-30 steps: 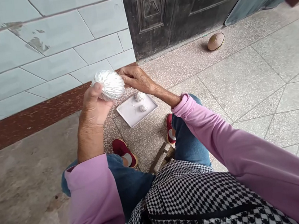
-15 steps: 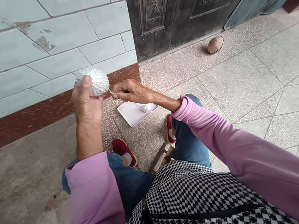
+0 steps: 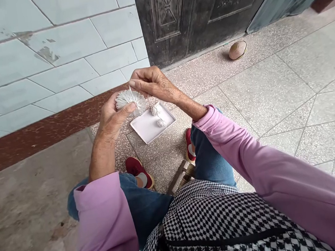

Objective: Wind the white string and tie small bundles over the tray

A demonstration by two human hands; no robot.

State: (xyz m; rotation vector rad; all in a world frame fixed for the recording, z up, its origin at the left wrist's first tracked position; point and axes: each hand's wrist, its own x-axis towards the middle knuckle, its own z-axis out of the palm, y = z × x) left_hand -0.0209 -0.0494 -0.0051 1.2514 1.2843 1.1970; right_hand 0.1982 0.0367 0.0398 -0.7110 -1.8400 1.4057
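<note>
In the left hand [image 3: 112,118], a bundle [image 3: 123,101]; from it to the right hand [image 3: 154,84], just right, a strand [image 3: 131,92]. On the floor [image 3: 165,158] before the shoes [image 3: 134,167], a tray [image 3: 146,130]; in its right half, two balls [image 3: 161,123], one behind the other. Beyond, wall [image 3: 63,52] at left, door [image 3: 185,17] at right, an object [image 3: 237,50] before it.

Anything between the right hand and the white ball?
Nothing visible: the right hand pinches a white strand that runs straight to the white ball, held by the left hand. The tray lies on the floor below, not between them.
</note>
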